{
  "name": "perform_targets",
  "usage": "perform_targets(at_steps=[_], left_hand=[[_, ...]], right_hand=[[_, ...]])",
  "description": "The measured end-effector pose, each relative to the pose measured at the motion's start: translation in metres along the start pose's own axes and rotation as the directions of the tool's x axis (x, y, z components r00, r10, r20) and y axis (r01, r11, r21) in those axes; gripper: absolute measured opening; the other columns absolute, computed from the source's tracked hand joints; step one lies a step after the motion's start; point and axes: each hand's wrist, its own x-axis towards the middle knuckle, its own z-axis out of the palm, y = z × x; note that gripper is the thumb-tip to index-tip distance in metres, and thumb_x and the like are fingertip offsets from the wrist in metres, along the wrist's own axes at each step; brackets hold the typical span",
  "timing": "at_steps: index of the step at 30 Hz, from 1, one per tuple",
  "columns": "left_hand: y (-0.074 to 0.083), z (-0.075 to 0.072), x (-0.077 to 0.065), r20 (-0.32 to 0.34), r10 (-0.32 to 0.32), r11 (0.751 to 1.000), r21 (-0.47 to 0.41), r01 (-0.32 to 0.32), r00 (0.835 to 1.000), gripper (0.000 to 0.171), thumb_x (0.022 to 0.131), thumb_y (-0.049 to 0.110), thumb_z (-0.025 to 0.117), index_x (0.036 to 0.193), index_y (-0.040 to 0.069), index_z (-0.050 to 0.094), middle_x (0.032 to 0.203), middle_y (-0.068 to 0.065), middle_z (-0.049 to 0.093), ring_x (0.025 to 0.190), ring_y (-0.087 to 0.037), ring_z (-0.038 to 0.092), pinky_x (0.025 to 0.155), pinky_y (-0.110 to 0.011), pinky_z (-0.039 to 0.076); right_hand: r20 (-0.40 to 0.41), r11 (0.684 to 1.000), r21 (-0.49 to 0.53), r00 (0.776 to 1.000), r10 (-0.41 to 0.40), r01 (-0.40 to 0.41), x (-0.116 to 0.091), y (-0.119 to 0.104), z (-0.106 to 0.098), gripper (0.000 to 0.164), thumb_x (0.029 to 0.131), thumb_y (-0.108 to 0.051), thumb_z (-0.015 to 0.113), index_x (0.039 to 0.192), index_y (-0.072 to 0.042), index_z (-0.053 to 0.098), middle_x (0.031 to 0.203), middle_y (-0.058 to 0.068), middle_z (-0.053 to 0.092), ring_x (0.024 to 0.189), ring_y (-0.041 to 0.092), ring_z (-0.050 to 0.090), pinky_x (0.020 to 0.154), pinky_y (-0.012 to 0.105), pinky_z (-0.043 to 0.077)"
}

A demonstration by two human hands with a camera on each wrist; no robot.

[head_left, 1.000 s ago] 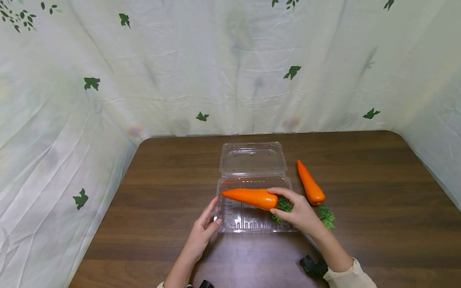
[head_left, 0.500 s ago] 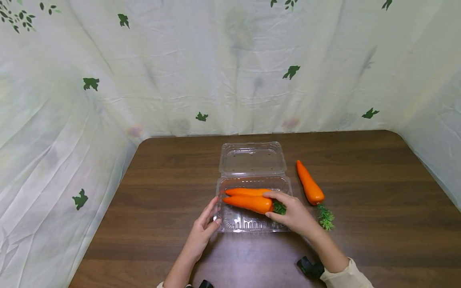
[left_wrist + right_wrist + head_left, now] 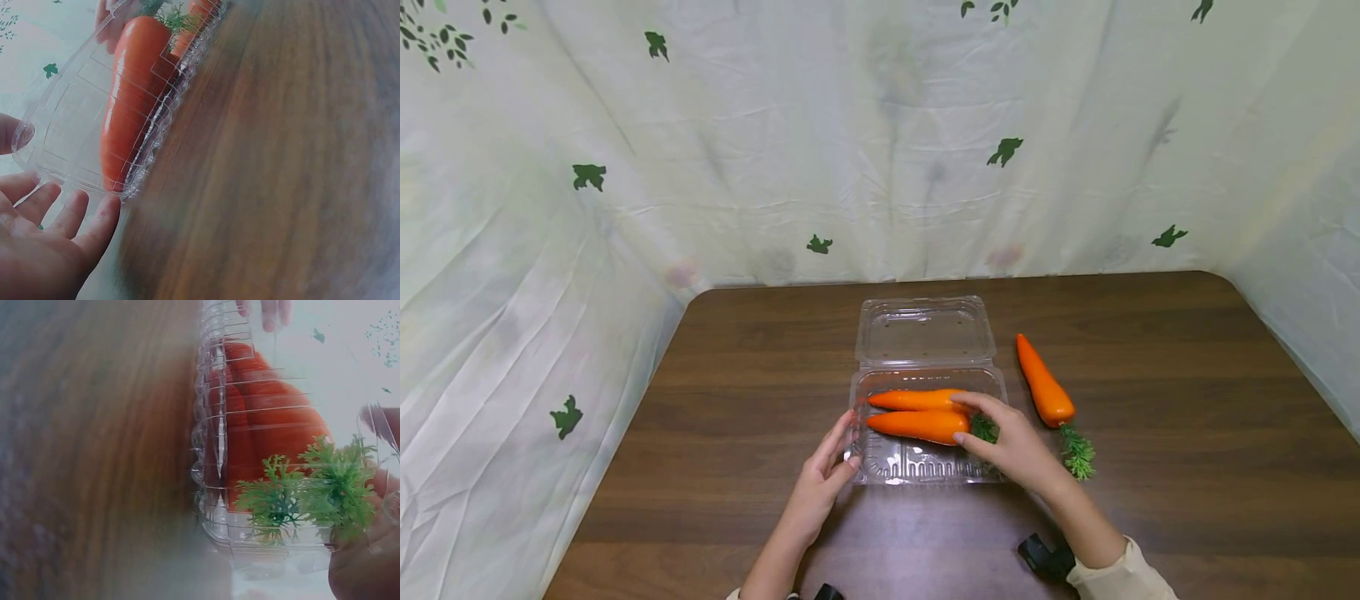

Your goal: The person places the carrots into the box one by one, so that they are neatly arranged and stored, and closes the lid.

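Note:
Two orange carrots lie side by side in the lower half of a clear plastic clamshell (image 3: 880, 467), tips to the left. My right hand (image 3: 1018, 446) hovers at their leafy ends, thumb on the near carrot (image 3: 917, 427) and forefinger over the far carrot (image 3: 910, 400), fingers spread apart. Part of the far carrot is hidden under that hand. In the right wrist view, green leaves (image 3: 340, 478) show through the clear wall. My left hand (image 3: 820, 479) holds the clamshell's left front corner, with the thumb at the rim and fingers along the left wall.
A third carrot (image 3: 1045, 387) with green leaves lies on the brown wooden table (image 3: 760, 358), right of the clamshell. Its raised lid (image 3: 925, 333) is laid back toward the far side. A pale leaf-patterned curtain (image 3: 895, 167) surrounds the table.
My right hand has lowered the near carrot into the clamshell beside the far one, and its thumb and forefinger have loosened from it. My left hand has stayed in place.

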Motion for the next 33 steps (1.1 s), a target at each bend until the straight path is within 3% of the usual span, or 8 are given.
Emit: perform_targets(at_steps=[4,8,11,14,21,27,33], left_hand=[[-0.002,0.0,0.0,-0.001,0.012,1.0,0.003,-0.012,1.0,0.058,0.087,-0.003,0.052,0.14,0.012,0.032,0.142,-0.009,0.03,0.126,-0.029,0.032,0.092,-0.021,0.035],[-0.002,0.0,0.0,-0.002,0.011,1.0,0.001,-0.011,1.0,0.058,0.088,-0.001,0.052,0.14,0.012,0.032,0.143,-0.009,0.03,0.126,-0.029,0.032,0.092,-0.022,0.035],[-0.002,0.0,0.0,0.0,0.009,1.0,-0.002,-0.009,1.0,0.058,0.088,-0.001,0.053,0.14,0.013,0.032,0.143,-0.009,0.029,0.126,-0.029,0.032,0.092,-0.022,0.035],[-0.002,0.0,0.0,0.0,0.011,1.0,-0.001,-0.011,1.0,0.058,0.088,-0.002,0.052,0.14,0.013,0.032,0.143,-0.009,0.029,0.126,-0.029,0.032,0.092,-0.022,0.035],[-0.003,-0.001,0.0,-0.003,0.012,1.0,0.008,-0.012,1.0,0.058,0.087,-0.002,0.052,0.14,0.012,0.032,0.142,-0.01,0.03,0.126,-0.029,0.032,0.092,-0.022,0.035],[-0.002,-0.002,-0.001,-0.009,0.005,1.0,0.013,-0.004,1.0,0.058,0.087,0.001,0.054,0.14,0.014,0.033,0.142,-0.008,0.03,0.125,-0.028,0.032,0.091,-0.022,0.036],[-0.003,-0.002,0.0,0.004,0.014,1.0,-0.002,-0.014,1.0,0.058,0.087,0.001,0.054,0.14,0.013,0.032,0.142,-0.009,0.03,0.126,-0.029,0.031,0.092,-0.022,0.035]], right_hand=[[-0.023,0.979,0.202,1.0,0.017,-0.012,0.0,-0.003,-0.004,0.041,0.086,-0.009,0.061,0.124,-0.003,0.049,0.125,0.013,0.051,0.115,0.027,0.046,0.095,0.044,0.034],[-0.057,0.96,0.28,0.998,0.016,0.001,0.0,-0.019,-0.01,0.039,0.086,0.001,0.057,0.123,0.005,0.047,0.125,0.021,0.048,0.117,0.032,0.043,0.095,0.046,0.032],[-0.086,0.963,0.268,0.996,0.008,0.016,0.0,-0.029,-0.015,0.039,0.084,0.004,0.057,0.121,0.009,0.046,0.123,0.021,0.049,0.116,0.033,0.044,0.094,0.046,0.032],[-0.127,0.962,0.267,0.992,-0.016,0.049,0.0,-0.025,-0.017,0.041,0.082,0.006,0.059,0.121,0.009,0.046,0.123,0.021,0.049,0.115,0.035,0.044,0.093,0.044,0.033],[-0.24,0.961,0.251,0.969,-0.056,0.117,-0.001,-0.004,-0.025,0.05,0.079,0.007,0.063,0.125,-0.002,0.047,0.125,0.018,0.048,0.117,0.023,0.044,0.095,0.025,0.034],[-0.35,0.954,0.237,0.932,-0.09,0.182,-0.002,-0.002,-0.034,0.055,0.072,0.017,0.063,0.123,0.007,0.046,0.122,0.024,0.048,0.114,0.024,0.046,0.094,0.025,0.035],[-0.457,0.959,0.21,0.886,-0.074,0.188,-0.004,-0.001,-0.041,0.055,0.071,0.02,0.063,0.122,0.008,0.046,0.12,0.025,0.048,0.114,0.025,0.046,0.094,0.024,0.035]])
